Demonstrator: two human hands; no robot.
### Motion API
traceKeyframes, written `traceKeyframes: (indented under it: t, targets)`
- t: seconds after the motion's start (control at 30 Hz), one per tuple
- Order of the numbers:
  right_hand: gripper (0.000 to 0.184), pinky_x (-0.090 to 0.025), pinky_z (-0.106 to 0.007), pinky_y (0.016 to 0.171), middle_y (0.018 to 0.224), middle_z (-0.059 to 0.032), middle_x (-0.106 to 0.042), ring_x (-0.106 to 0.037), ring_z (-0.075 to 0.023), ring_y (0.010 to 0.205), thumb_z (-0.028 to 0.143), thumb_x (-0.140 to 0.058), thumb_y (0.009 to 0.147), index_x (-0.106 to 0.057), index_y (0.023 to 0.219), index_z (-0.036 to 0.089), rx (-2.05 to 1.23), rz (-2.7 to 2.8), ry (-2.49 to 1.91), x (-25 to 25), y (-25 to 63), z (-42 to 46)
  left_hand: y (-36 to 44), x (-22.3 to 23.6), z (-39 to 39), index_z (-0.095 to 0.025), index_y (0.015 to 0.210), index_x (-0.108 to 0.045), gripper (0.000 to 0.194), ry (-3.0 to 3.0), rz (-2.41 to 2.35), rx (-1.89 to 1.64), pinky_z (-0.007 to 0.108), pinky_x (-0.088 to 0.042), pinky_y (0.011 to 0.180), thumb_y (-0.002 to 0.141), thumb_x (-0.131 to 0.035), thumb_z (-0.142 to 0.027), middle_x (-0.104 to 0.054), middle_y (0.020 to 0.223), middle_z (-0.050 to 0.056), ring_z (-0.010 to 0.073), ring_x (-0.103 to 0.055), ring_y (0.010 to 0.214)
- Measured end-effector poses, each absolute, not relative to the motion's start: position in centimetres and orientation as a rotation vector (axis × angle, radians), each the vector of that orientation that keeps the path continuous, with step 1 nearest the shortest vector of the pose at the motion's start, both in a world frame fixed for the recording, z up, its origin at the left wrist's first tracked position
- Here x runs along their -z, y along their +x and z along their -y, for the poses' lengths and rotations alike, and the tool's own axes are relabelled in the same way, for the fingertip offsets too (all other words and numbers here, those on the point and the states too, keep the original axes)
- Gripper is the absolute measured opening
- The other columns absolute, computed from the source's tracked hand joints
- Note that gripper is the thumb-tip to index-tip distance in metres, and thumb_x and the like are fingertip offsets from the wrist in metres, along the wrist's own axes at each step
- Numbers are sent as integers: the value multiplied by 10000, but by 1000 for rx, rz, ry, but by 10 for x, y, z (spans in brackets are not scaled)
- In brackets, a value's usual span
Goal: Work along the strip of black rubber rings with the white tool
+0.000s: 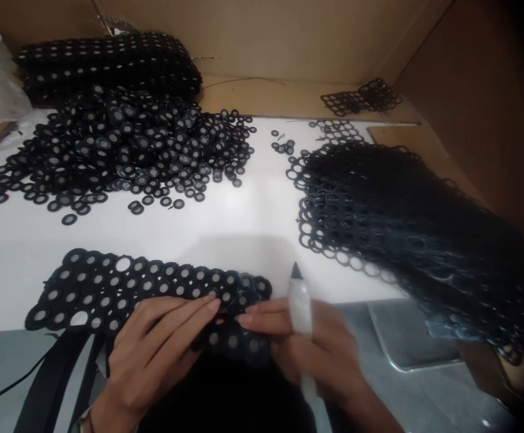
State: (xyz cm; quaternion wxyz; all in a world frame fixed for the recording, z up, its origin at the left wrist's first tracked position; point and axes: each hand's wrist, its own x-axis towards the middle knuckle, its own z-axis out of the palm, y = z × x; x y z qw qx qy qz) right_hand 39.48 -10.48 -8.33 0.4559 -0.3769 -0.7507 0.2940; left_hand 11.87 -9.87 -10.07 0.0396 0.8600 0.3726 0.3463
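Resting the left hand (158, 349) across a black sheet (147, 280) of joined rings, with fingers extended and close together; cannot tell whether gripping it, with the thumb hidden. Gripping a white pen (300, 310) in the right hand (322, 343), with the dark tip pointing away, beyond the fingers, while touching the sheet near its right end with the fingertips. Having most of the sheet to the left of both sets of fingers, partly over the white table (248, 216). Facing, beyond the left fingers, a heap of loose black washers (122, 153) and, beyond the right fingers, a pile of black netting (401, 222).
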Motion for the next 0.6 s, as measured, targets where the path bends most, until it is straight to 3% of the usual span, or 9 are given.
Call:
traceKeyframes:
  t: [0.13, 0.2, 0.33, 0.43, 0.6]
  targets:
    - [264, -729, -365, 942, 1192, -83, -853, -836, -235, 1087, 30, -585, 1024, -781, 1042, 206, -618, 1950, -853, 77, 396, 100, 113, 96, 98, -149, 1446, -698, 496, 2673, -1055, -987, 405, -619, 972, 965, -815, -181, -813, 1294, 101, 269, -729, 1167]
    - [267, -731, -368, 933, 1182, -87, -856, -835, -239, 1091, -8, -593, 997, -757, 981, 202, -586, 1956, -819, 77, 395, 97, 112, 96, 98, -131, 1438, -699, 449, 2672, -1034, -957, 410, -611, 983, 1004, -770, -222, -801, 1319, 117, 274, -723, 1182]
    - [268, -734, -346, 894, 1150, -88, -862, -844, -231, 1050, 9, -558, 1006, -742, 972, 202, -527, 1931, -785, 78, 395, 93, 113, 96, 100, -161, 1420, -697, 435, 2596, -1082, -952, 406, -593, 1020, 997, -710, -64, -787, 1352, 93, 249, -709, 1217]
    - [263, -728, -348, 909, 1161, -99, -859, -839, -239, 1078, -29, -585, 969, -732, 955, 189, -550, 1983, -798, 75, 396, 93, 115, 92, 103, -160, 1392, -701, 440, 2558, -1099, -943, 395, -583, 1052, 970, -752, -44, -787, 1337, 82, 234, -698, 1240]
    - [303, -726, -371, 934, 1193, -75, -855, -826, -246, 1129, -81, -604, 926, -719, 919, 199, -490, 1972, -820, 81, 396, 96, 119, 78, 105, -169, 1388, -687, 395, 2470, -1127, -885, 394, -550, 1090, 1013, -678, -45, -761, 1354, 84, 233, -666, 1295]
